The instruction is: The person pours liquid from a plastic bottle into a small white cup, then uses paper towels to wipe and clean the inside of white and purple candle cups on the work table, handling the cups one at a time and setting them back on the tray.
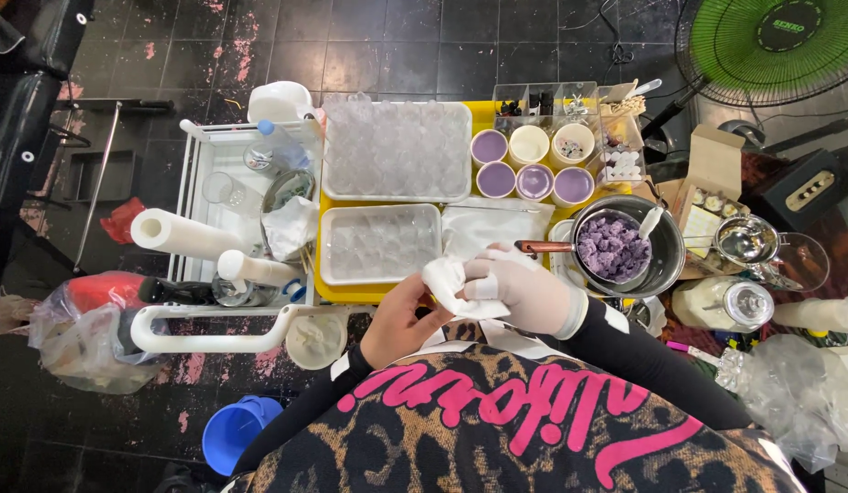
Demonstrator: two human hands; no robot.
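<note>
At frame centre, the bare left hand point(398, 321) is pinching a white glove point(445, 277), half pulled, while the already gloved right hand point(518, 288) is curling loosely; purple dough point(611, 246) is waiting untouched in the pan point(672, 267).

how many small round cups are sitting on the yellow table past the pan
6 cups: back row; front row. More may be hidden.

**One head camera, looking straight down**

The single view comes from the person's head, facing almost vertically down on the yellow table point(483, 114) and the dark tiled floor point(369, 46) beyond it. The wearer's chest fills the near edge, the table sits mid-frame at arm's length, and a green fan point(775, 41) stands far right.
</note>
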